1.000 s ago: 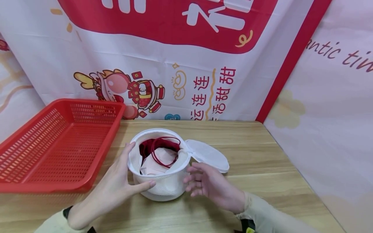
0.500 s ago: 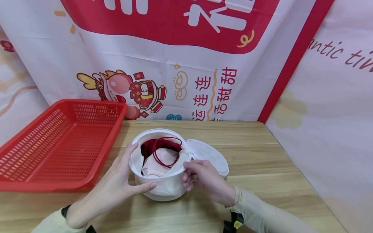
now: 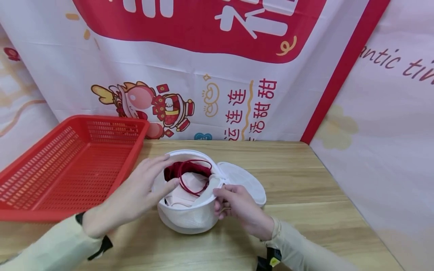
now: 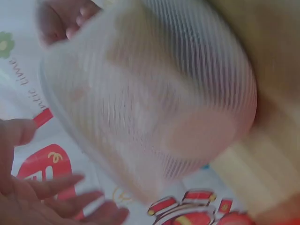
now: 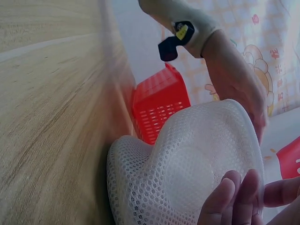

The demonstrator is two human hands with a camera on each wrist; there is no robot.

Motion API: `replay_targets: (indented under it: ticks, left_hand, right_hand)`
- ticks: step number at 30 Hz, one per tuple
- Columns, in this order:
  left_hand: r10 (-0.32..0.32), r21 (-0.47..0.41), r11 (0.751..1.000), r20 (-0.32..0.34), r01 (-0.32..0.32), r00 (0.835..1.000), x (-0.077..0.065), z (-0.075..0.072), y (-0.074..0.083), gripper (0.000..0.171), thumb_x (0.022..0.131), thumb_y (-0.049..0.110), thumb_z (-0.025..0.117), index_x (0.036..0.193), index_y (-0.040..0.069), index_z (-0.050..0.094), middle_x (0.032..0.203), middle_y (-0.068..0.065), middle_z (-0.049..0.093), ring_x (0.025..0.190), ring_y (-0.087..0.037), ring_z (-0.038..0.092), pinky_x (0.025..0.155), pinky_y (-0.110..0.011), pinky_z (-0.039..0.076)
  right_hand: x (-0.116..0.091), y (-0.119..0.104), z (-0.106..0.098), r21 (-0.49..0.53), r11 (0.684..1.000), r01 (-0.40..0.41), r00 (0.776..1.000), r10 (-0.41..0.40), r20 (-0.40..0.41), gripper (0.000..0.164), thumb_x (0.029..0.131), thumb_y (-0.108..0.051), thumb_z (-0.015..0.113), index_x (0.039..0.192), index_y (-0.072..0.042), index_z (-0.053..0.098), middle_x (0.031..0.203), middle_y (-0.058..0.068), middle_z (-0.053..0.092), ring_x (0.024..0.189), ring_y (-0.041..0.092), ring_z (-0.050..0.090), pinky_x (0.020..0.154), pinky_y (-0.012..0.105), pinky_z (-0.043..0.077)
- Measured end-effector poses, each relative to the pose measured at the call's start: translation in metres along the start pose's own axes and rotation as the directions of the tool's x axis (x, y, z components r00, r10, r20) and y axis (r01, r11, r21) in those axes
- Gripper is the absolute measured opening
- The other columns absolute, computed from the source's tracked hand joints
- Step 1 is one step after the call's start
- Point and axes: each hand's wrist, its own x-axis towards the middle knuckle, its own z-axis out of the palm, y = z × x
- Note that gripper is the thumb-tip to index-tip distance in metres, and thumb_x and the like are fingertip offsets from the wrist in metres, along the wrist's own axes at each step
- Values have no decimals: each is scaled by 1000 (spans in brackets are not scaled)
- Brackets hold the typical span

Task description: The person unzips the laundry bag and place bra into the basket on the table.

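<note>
A round white mesh laundry bag (image 3: 190, 218) stands on the table with its top unzipped. Its flat lid (image 3: 243, 180) lies folded out to the right. Inside sit a dark red garment (image 3: 171, 171) with thin red straps and a pale pink garment (image 3: 178, 196). With thumb and fingers my right hand (image 3: 241, 207) pinches the bag's rim near the lid's hinge. My left hand (image 3: 135, 192) hovers over the left rim, fingers spread and holding nothing. In the left wrist view, its fingers (image 4: 61, 187) appear apart from the mesh bag wall (image 4: 140, 108).
A red plastic basket (image 3: 135, 148) with perforated sides stands on the left of the wooden table (image 3: 291, 165). Behind the table hangs a printed cloth (image 3: 190, 60) in white and red, and another pale printed cloth (image 3: 390, 124) hangs at the right.
My right hand has closed from relaxed fingers into a pinch on the bag's rim. The left hand has let go of the bag's side and risen over the rim.
</note>
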Motion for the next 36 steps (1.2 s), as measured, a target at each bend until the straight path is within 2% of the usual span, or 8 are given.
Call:
replay_targets:
  ticks: [3,6,11,16,23,27,30,36]
  left_hand:
    - [112,117,986,33,-115,993,18,-6,-1,49,91,32,71,131,5,62,133,-16,57,125,-34,47,100,-56,40]
    - [161,202,963,108,-180,981,36,-10,-1,46,87,31,75,126,8,66,123,-12,63,114,-29,56,92,-52,49]
    - [202,262,928,250,-267,947,61,-10,-2,40,86,30,78,121,14,68,112,-5,66,101,-21,60,81,-44,55]
    - [190,308,902,349,-303,918,77,3,-3,41,84,28,79,121,15,68,109,-5,67,98,-21,62,80,-43,56]
    - [244,332,866,370,-373,896,88,18,-5,24,85,22,77,107,13,70,99,-4,68,90,-20,63,73,-42,56]
    - [255,349,848,393,-400,884,91,24,-5,22,86,21,76,105,12,69,94,-4,66,87,-20,63,72,-42,56]
    - [273,362,835,382,-415,883,90,27,-4,20,86,21,76,102,11,69,90,-4,65,83,-19,63,70,-40,56]
    - [289,376,826,357,-420,888,89,30,-4,7,87,16,74,91,15,68,82,0,62,76,-18,62,64,-38,54]
  right_hand:
    - [-1,0,0,-2,1000,8,1000,-8,-8,19,94,-18,61,82,-4,58,67,5,58,62,16,60,57,26,50]
    - [-2,0,1,-10,1000,16,1000,-16,-13,20,95,-18,61,81,-4,57,67,5,58,62,16,60,57,26,50]
    - [-4,0,1,-15,1000,25,1000,-25,-12,21,95,-18,61,80,-4,56,67,5,58,62,15,59,56,26,49]
    - [-5,1,0,-17,1000,21,1000,-21,-11,20,95,-18,61,81,-4,57,66,4,58,62,15,59,56,26,49]
    - [-10,4,1,-34,999,12,1000,-12,-12,18,95,-17,62,82,-4,58,66,4,59,61,15,59,56,26,50]
    - [-16,5,0,-43,999,19,999,-20,-28,19,94,-16,64,80,-4,58,65,4,59,60,15,58,55,26,49]
    - [-19,7,0,-48,999,24,999,-25,-34,19,94,-15,64,80,-4,58,65,4,59,59,14,57,55,26,49]
    - [-25,10,1,-55,998,37,998,-39,-39,20,94,-16,64,79,-4,58,65,4,58,58,14,58,54,25,49]
